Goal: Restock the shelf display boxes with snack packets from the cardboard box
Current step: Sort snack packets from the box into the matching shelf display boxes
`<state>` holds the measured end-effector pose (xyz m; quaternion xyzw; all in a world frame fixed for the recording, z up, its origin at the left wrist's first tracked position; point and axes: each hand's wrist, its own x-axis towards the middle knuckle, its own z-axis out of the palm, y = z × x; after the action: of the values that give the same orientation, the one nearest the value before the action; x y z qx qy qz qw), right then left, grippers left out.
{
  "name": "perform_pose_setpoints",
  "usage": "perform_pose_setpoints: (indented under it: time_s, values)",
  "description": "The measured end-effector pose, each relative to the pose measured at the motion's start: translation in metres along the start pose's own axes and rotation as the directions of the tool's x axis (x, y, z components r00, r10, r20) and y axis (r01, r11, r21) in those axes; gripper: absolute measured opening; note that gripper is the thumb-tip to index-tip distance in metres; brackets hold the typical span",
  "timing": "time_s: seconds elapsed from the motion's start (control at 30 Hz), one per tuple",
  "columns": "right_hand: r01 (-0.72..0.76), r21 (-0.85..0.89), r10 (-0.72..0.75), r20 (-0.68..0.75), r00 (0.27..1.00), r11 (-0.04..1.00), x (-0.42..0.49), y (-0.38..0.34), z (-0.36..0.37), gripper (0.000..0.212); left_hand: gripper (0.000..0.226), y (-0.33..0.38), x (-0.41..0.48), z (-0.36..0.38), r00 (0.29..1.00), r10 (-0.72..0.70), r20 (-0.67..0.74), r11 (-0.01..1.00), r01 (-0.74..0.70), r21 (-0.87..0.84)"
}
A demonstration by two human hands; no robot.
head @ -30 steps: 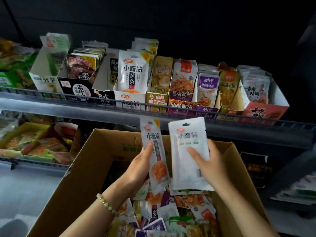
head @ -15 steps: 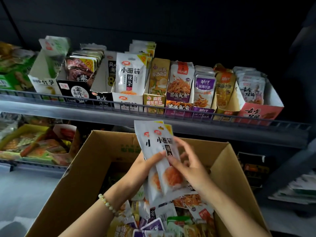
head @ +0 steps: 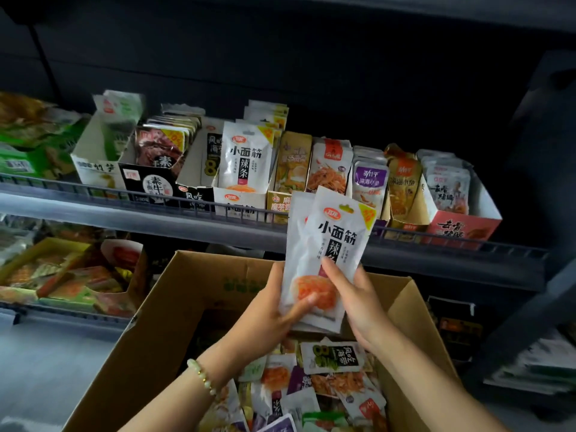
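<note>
Two glossy white snack packets [head: 330,244], flat and rectangular with black characters and an orange food print low on the front, are held upright as a slightly fanned stack above the open cardboard box [head: 156,307]. The stack is clamped by the left hand [head: 271,310] at its lower left, the thumb laid across the orange print and the fingers hidden behind. It is also gripped by the right hand [head: 358,300] along its lower right edge, the thumb pressed on the front film. A bracelet [head: 201,375] of pale round beads is worn on the left wrist.

Inside the brown corrugated box, loose packets [head: 311,394] of mixed colours are heaped in a crinkled jumble. Beyond it, a row of cut-front card boxes is carried on the grey metal shelf [head: 124,219], fenced by a low wire rail [head: 93,190]. One white display box [head: 240,201] is seen up and to the left of the held stack, well apart from it, with packets of the same print standing in it.
</note>
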<state>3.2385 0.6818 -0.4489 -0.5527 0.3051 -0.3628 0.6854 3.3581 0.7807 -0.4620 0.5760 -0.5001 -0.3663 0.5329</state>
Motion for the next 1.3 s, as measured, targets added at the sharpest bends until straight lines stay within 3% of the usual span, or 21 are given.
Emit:
perform_pose_setpoints:
  time_s: [0.17,0.3,0.43,0.5,0.57,0.67,0.77,0.83,0.9,1.03,1.2,1.3]
  values:
    - [-0.057,-0.118,0.073,0.134,0.988,0.991,0.021,-0.035,0.007,0.042,0.054,0.016,0.014,-0.033,0.999,0.036,0.030,0.998,-0.038,0.048]
    - [-0.007,-0.245,0.069,0.249,0.966,0.970,0.049,-0.066,0.013,0.029,0.059,0.032,0.027,-0.066,0.998,0.033,0.057,0.998,-0.036,0.050]
    - [0.125,-0.295,-0.055,0.235,0.971,0.947,0.082,-0.090,0.039,0.031,0.060,0.047,0.046,-0.104,0.999,0.043,0.011,0.992,-0.044,0.116]
    - [0.188,-0.272,-0.143,0.177,0.974,0.944,0.105,-0.102,0.053,0.027,0.058,0.050,0.057,-0.128,0.994,0.069,-0.085,0.972,-0.048,0.232]
    - [0.227,-0.237,-0.208,0.103,0.973,0.945,0.130,-0.109,0.067,0.029,0.055,0.044,0.068,-0.154,0.976,0.140,-0.167,0.874,-0.043,0.485]
    - [0.253,-0.206,-0.252,0.033,0.967,0.945,0.165,-0.111,0.088,0.049,0.054,0.032,0.084,-0.175,0.972,0.210,-0.108,0.628,-0.050,0.777]
    - [0.226,-0.213,-0.221,0.047,0.974,0.950,0.186,-0.100,0.108,0.048,0.046,0.023,0.095,-0.176,0.974,0.221,-0.049,0.547,-0.082,0.833]
    - [0.205,-0.255,-0.190,0.082,0.978,0.945,0.190,-0.090,0.114,0.036,0.048,0.018,0.100,-0.175,0.971,0.237,-0.038,0.520,-0.093,0.849]
    - [0.208,-0.330,-0.180,0.114,0.977,0.921,0.195,-0.084,0.113,0.040,0.055,0.014,0.103,-0.175,0.968,0.250,-0.022,0.500,-0.110,0.859]
    - [0.282,-0.435,-0.205,0.216,0.955,0.855,0.200,-0.093,0.102,0.033,0.057,0.009,0.104,-0.178,0.969,0.248,-0.017,0.518,-0.117,0.847]
    - [0.308,-0.543,-0.152,0.312,0.938,0.781,0.209,-0.095,0.110,0.043,0.066,0.005,0.106,-0.184,0.961,0.271,-0.057,0.511,-0.093,0.855]
    - [0.284,-0.578,-0.124,0.300,0.946,0.765,0.215,-0.092,0.111,0.046,0.066,0.005,0.105,-0.181,0.938,0.344,-0.033,0.377,-0.106,0.920]
